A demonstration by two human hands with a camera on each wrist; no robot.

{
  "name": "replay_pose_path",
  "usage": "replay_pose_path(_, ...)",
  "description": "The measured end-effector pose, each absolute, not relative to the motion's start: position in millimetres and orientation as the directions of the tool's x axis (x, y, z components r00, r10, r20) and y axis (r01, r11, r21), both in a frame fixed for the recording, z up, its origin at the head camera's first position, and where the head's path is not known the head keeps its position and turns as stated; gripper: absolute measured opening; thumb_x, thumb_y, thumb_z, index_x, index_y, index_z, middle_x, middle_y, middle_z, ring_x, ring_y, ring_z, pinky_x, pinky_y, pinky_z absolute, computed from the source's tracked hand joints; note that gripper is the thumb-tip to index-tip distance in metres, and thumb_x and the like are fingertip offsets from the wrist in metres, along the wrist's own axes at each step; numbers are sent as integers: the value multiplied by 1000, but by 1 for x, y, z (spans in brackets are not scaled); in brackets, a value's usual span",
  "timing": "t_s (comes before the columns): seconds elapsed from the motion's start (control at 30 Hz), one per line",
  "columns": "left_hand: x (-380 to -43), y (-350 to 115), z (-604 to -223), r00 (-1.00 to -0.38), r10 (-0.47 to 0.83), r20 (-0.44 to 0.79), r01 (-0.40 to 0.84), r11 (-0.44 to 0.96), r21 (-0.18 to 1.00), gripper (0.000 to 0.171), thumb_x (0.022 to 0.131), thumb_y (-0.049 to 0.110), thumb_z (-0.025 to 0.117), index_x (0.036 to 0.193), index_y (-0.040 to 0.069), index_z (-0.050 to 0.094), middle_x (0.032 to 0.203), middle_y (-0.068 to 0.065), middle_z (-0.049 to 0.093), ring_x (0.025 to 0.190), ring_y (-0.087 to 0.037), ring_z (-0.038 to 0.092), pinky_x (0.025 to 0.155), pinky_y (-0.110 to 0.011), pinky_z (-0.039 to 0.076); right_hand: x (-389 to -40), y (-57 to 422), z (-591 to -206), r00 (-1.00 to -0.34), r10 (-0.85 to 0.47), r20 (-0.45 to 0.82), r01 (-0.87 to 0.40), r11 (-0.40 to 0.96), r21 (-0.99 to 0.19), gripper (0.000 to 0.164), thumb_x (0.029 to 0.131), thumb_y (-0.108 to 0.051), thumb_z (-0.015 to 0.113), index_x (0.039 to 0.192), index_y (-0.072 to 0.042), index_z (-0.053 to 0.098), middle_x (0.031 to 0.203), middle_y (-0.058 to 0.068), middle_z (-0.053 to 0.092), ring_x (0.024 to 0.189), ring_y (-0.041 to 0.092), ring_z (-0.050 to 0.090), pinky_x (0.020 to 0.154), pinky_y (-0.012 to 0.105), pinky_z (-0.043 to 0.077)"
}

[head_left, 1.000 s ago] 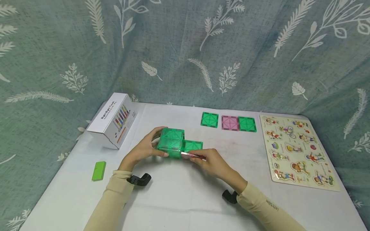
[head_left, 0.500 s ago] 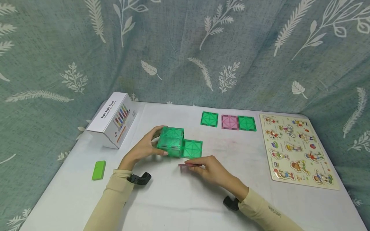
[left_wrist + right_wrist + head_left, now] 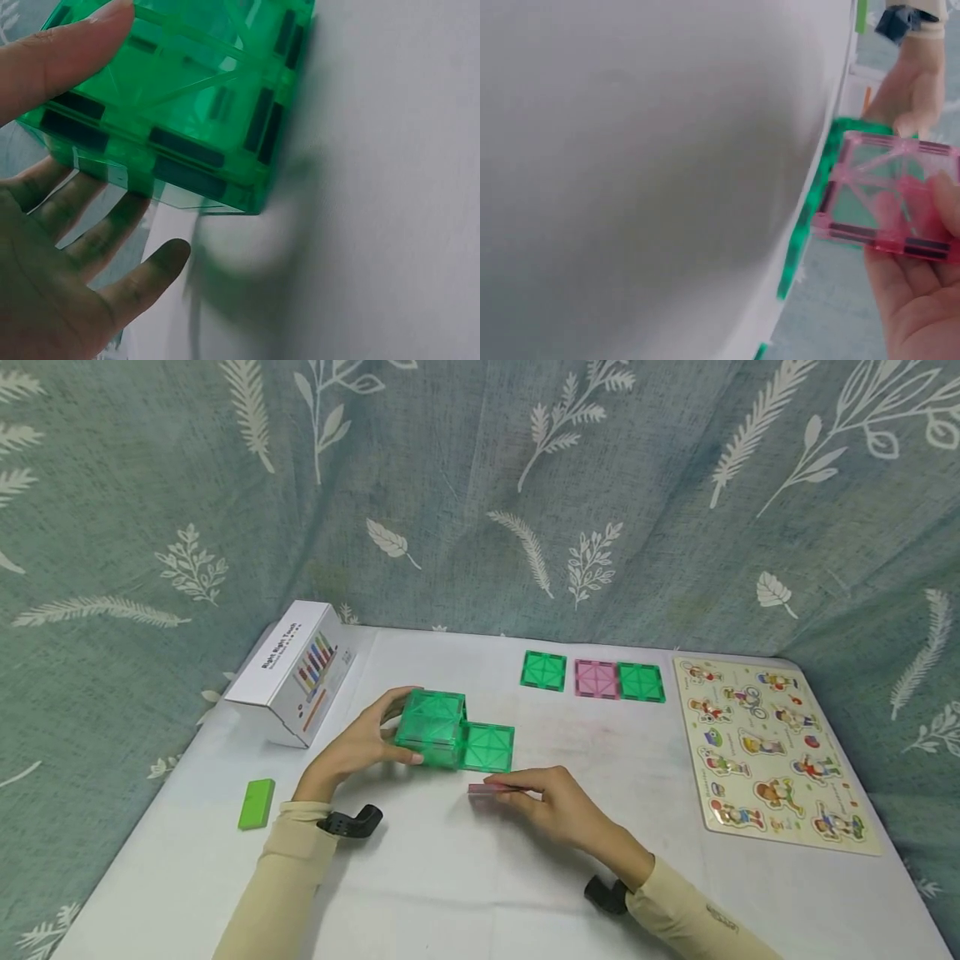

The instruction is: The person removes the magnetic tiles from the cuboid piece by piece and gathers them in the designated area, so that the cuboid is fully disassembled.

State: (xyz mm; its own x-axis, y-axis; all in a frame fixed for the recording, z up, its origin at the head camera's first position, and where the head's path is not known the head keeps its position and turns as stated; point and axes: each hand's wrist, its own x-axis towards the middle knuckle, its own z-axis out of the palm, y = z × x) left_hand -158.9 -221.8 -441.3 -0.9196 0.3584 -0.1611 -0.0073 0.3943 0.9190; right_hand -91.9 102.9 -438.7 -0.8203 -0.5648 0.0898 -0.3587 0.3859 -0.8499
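Note:
My left hand [image 3: 357,752] holds a cube of translucent green magnetic tiles [image 3: 431,727], thumb on its near side and fingers behind. In the left wrist view, the thumb lies across one face of the cube [image 3: 187,82]. A flat green magnetic tile [image 3: 490,748] adjoins the cube's right side on the table. My right hand [image 3: 558,802] pinches a pink magnetic tile [image 3: 480,789], seen edge-on just in front of that flat tile and apart from it. The right wrist view shows the pink tile's square frame [image 3: 870,161] between thumb and fingers.
At the back lie a green tile [image 3: 543,670] and a pink tile [image 3: 597,679] touching another green tile [image 3: 641,682]. A picture puzzle board [image 3: 772,752] lies right. A white box [image 3: 292,672] and a light-green block [image 3: 257,803] are left. Patterned cloth [image 3: 450,485] rises behind.
The right hand has drawn the pink tile away from the cube, toward the person. The left hand has shifted slightly left, and the cube and the flat green tile beside it moved along.

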Motion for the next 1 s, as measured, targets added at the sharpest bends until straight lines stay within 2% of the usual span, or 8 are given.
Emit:
replay_pose_path(0.27, -156, -236, -443, -928, 333, -165, -13, 413, 911, 108, 72, 16, 91, 157, 28, 27, 168, -8, 23, 157, -39, 15, 121, -64, 28, -113, 125, -416, -891, -412, 189, -365, 404, -839, 30, 95, -15, 69, 124, -18, 73, 123, -1, 74, 116, 15, 69, 97, 34, 59)
replay_pose_path(0.4, -154, -239, -442, -926, 338, -167, -13, 414, 910, 108, 72, 15, 91, 158, 27, 27, 168, -10, 22, 156, -41, 15, 121, -64, 28, -126, 133, -409, -901, -357, 246, -394, 440, -807, 30, 94, -13, 70, 124, -15, 73, 121, 4, 75, 116, 19, 70, 97, 40, 59)
replay_pose_path(0.53, -152, -241, -441, -924, 344, -166, -14, 404, 915, 108, 72, 13, 90, 158, 24, 26, 167, -12, 22, 156, -42, 15, 120, -66, 27, -138, 135, -412, -902, -344, 261, -409, 490, -770, 29, 94, -13, 70, 123, -14, 74, 119, 5, 75, 111, 19, 72, 89, 35, 61)
replay_pose_path(0.63, -152, -242, -442, -921, 354, -162, -9, 396, 918, 108, 72, 13, 90, 158, 22, 26, 167, -13, 23, 156, -42, 15, 121, -66, 27, -146, 135, -420, -897, -343, 278, -430, 539, -724, 29, 93, -11, 71, 122, -13, 74, 118, 7, 76, 102, 18, 73, 77, 27, 56)
replay_pose_path(0.77, -152, -241, -442, -919, 362, -159, -5, 391, 920, 108, 72, 13, 90, 158, 21, 26, 167, -14, 22, 155, -43, 15, 121, -66, 26, -155, 132, -432, -895, -335, 296, -443, 585, -679, 31, 92, -6, 71, 122, -11, 74, 118, 10, 75, 97, 20, 72, 72, 28, 51)
replay_pose_path(0.9, -151, -242, -443, -922, 354, -158, -6, 395, 919, 107, 72, 13, 90, 158, 23, 27, 167, -13, 21, 156, -43, 14, 122, -65, 25, -164, 130, -442, -891, -328, 315, -453, 587, -671, 31, 90, -2, 71, 120, -9, 75, 117, 10, 76, 107, 25, 74, 83, 39, 61)
replay_pose_path(1.0, -152, -242, -442, -923, 352, -156, -4, 396, 918, 106, 72, 13, 90, 157, 24, 28, 167, -12, 22, 156, -42, 14, 122, -65, 25, -169, 131, -447, -878, -333, 343, -477, 583, -657, 29, 89, 0, 72, 117, -7, 76, 114, 11, 77, 108, 28, 73, 90, 44, 61)
